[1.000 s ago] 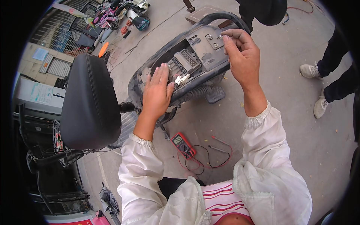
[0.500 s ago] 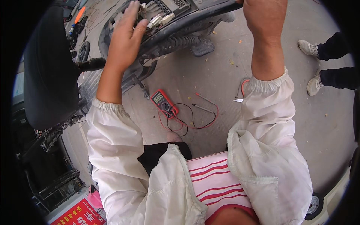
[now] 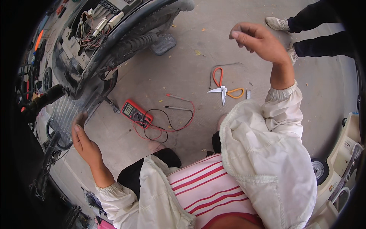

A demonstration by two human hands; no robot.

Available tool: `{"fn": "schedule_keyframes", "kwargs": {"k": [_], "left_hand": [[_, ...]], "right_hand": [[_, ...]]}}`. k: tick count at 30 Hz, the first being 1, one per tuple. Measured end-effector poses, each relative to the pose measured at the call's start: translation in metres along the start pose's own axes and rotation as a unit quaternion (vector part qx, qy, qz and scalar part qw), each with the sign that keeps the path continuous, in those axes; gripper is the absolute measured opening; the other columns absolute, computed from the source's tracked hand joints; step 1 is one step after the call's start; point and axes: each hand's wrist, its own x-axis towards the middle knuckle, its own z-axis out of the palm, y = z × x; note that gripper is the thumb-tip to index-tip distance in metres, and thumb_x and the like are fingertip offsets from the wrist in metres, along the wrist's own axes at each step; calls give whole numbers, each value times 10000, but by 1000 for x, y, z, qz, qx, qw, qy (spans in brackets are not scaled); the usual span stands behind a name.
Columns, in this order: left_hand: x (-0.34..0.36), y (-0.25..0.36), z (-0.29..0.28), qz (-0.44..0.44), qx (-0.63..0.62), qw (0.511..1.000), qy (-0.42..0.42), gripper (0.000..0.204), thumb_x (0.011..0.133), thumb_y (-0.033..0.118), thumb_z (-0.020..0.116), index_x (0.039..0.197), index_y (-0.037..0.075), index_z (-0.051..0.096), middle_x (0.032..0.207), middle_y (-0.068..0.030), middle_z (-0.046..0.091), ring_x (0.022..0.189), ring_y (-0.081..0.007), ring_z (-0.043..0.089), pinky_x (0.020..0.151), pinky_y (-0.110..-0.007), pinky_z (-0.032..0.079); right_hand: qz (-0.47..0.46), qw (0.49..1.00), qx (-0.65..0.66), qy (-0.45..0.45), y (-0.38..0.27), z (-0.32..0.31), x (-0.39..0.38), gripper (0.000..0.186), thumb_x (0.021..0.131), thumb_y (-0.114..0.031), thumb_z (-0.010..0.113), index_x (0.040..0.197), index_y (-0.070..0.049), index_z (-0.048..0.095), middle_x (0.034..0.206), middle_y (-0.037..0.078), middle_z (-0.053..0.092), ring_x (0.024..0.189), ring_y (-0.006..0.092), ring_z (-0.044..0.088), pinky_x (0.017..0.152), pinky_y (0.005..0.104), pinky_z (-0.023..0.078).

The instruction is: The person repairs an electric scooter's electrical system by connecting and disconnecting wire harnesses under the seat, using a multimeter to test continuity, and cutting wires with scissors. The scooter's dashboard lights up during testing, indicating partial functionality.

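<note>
My left hand (image 3: 84,141) hangs in the air beside the scooter's grey ribbed footboard (image 3: 70,114), fingers stretched out and holding nothing. My right hand (image 3: 261,41) is raised over the floor on the right, its fingers loosely bent and nothing visible in it. At the upper left stands a scooter (image 3: 126,49) with its seat area uncovered; a tangle of wires (image 3: 87,42) and a white connector (image 3: 100,26) show inside. A red multimeter (image 3: 137,113) lies on the floor between my arms, with its red probe (image 3: 177,97) and black probe (image 3: 176,108) close by.
Scissors (image 3: 222,90) with orange and yellow handles lie spread on the floor below my right hand. A small metal piece (image 3: 248,94) is beside them. A person's legs (image 3: 316,17) stand at the upper right. A pale vehicle with a wheel (image 3: 319,171) is at the lower right.
Both hands have come away from the scooter: the left has dropped down and left, the right has moved down. My view has turned right, so the scissors now show whole.
</note>
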Motion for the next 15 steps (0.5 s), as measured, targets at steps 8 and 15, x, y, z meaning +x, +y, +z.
{"fn": "schedule_keyframes", "kwargs": {"k": [8,15], "left_hand": [[40,-27,-52,9,122,992,-5,356,1041,240,436,1098,-42,647,1026,-99,682,974,-169,615,895,-306,461],[24,-21,-216,-103,480,857,-158,334,900,292,606,1176,107,636,1150,-162,648,1047,-388,598,889,-463,486]], "right_hand": [[-129,976,-14,-174,-73,31,9,210,863,-153,674,956,28,623,769,105,572,623,155,522,582,304,435],[-343,927,27,-147,-219,20,31,337,754,-293,737,890,6,663,683,102,608,611,246,612,555,315,465]]}}
